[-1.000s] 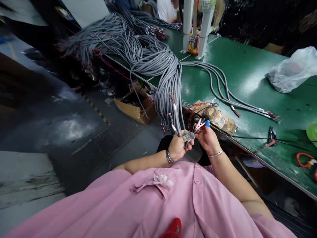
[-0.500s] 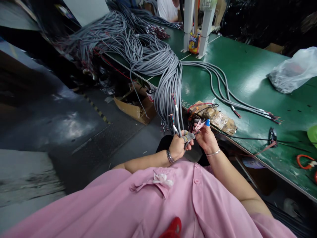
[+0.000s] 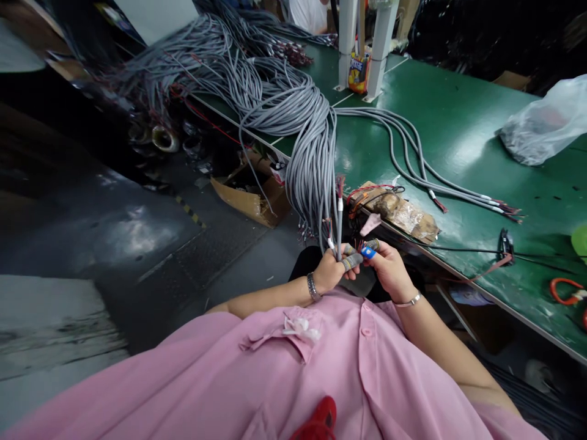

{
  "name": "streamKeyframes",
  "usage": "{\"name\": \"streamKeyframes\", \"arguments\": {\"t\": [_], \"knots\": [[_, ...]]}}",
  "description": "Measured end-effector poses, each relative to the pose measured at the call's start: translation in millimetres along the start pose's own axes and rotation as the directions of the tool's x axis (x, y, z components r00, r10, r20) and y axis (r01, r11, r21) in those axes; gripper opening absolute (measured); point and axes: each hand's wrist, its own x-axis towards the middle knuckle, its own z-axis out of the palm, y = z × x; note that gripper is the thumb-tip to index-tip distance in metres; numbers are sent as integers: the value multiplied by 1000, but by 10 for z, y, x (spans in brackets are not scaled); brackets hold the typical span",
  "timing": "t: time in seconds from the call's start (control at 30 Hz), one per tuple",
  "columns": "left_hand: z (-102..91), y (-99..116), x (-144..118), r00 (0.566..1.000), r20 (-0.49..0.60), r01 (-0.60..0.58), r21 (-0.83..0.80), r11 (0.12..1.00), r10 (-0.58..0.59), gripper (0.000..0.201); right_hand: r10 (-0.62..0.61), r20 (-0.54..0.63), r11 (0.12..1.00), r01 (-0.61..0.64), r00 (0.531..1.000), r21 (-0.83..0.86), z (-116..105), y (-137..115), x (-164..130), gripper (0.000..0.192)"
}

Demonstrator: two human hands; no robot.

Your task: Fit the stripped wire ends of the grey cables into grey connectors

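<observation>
My left hand [image 3: 331,272], grey covers on some fingers, is closed around grey cables [image 3: 339,229] just in front of my body. Thin dark and reddish wires [image 3: 358,245] stick up between my two hands. My right hand [image 3: 385,264], with a blue cover on its thumb, pinches at these wires; its fingertips nearly meet those of the left. Beyond the right fingers, a pale pink flat piece [image 3: 370,224] sits at the bench edge, beside a block wrapped in brown tape [image 3: 403,215]. The wire tips inside my fingers are hidden.
A large pile of grey cables [image 3: 275,98] hangs over the green bench [image 3: 458,134]. Several cables [image 3: 440,177] lie across it. Also there: a plastic bag [image 3: 541,125], orange-handled tool [image 3: 566,292] and white posts [image 3: 380,55]. A cardboard box [image 3: 250,201] stands below.
My right hand has let go of the pink piece, which now rests at the bench edge. Its fingers have come in to the wires at my left hand.
</observation>
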Motion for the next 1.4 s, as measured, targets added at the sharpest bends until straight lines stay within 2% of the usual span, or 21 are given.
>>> {"name": "streamKeyframes", "arguments": {"t": [0.1,0.2,0.27,0.37,0.53,0.7,0.93,1.03,1.27,1.4], "knots": [[-31,17,5,994,101,34,81,996,-42,28,-13,73,997,19,997,-81,-9,-76,10,17],[-45,42,5,990,122,55,106,993,-67,28,-28,92,995,37,995,-95,-9,-102,10,16],[-38,59,4,992,105,61,89,994,-71,29,-38,65,995,43,997,-86,9,-80,3,14],[-9,71,4,998,41,53,23,998,-54,31,-45,-44,998,43,998,-45,56,-10,-11,12],[30,35,13,997,-74,22,-106,994,-30,34,7,-177,995,11,984,100,125,90,-49,14],[25,-5,24,988,-152,10,-183,983,-38,35,28,-163,990,-5,986,142,132,103,-80,14],[-13,-33,16,986,-163,17,-143,990,-40,33,10,-42,998,-13,999,-65,154,-69,8,22],[-27,-57,18,989,-141,22,-126,992,-40,32,15,-11,996,-16,1000,-83,169,-84,52,22],[-8,-43,61,986,-165,7,-151,989,-32,34,-2,-132,1000,4,991,19,154,69,46,20],[5,-26,71,985,-162,29,-141,990,-52,35,59,-113,997,-53,992,60,161,35,52,22]]}}
